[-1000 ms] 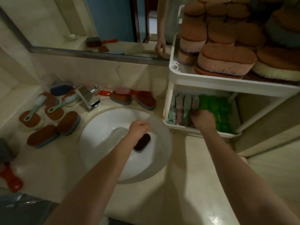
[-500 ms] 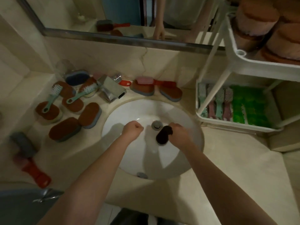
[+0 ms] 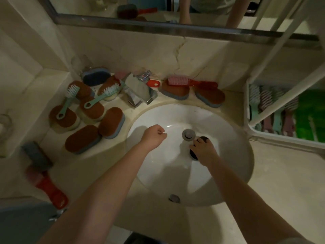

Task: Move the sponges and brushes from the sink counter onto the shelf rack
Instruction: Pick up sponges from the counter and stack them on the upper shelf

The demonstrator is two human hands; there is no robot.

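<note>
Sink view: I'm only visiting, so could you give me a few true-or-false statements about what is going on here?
1. The right hand grips a dark sponge over the basin. True.
2. The left hand holds a teal brush. False: it is an empty fist, and the teal brushes lie on sponges left of the faucet.
3. A pink brush lies on a brown sponge right of the faucet. True.
4. The rack shelf in view is bare. False: it holds shelved brushes and green items.
</note>
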